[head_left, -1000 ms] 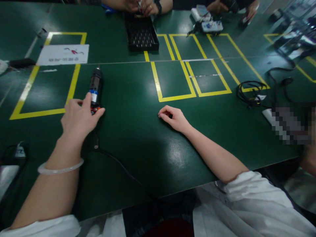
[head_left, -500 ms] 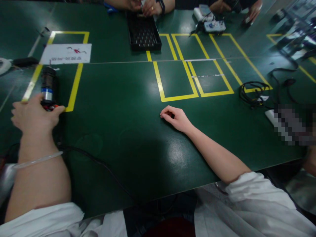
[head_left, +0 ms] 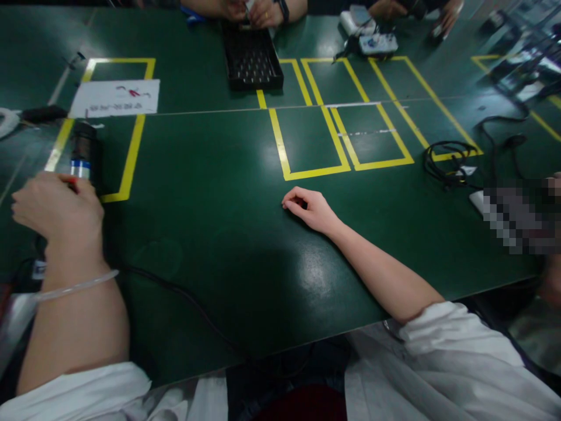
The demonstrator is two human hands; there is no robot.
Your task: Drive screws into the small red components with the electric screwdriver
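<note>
At the left, my left hand [head_left: 59,204] is bent with curled fingers at the near end of a black cylindrical tool [head_left: 83,146] with a blue and silver band. A bit of red shows between thumb and hand. The fingertips are turned away, so the grip itself is hidden. My right hand [head_left: 311,209] rests on the green table [head_left: 210,234], its thumb and fingers curled together. Whether it holds anything small I cannot tell. Beyond the tool lies a white printed sheet [head_left: 116,98] with a red figure on it.
A black tray [head_left: 254,58] stands before a person's hands [head_left: 256,13] across the table. Yellow tape [head_left: 315,172] marks rectangles. At the right lie a coiled black cable [head_left: 447,166] and a blurred-out device [head_left: 517,216]. A power strip [head_left: 377,45] sits farther back.
My left hand has turned and drawn its thumb in from the right side of the tool; its fingers are more curled. The right hand stays where it was.
</note>
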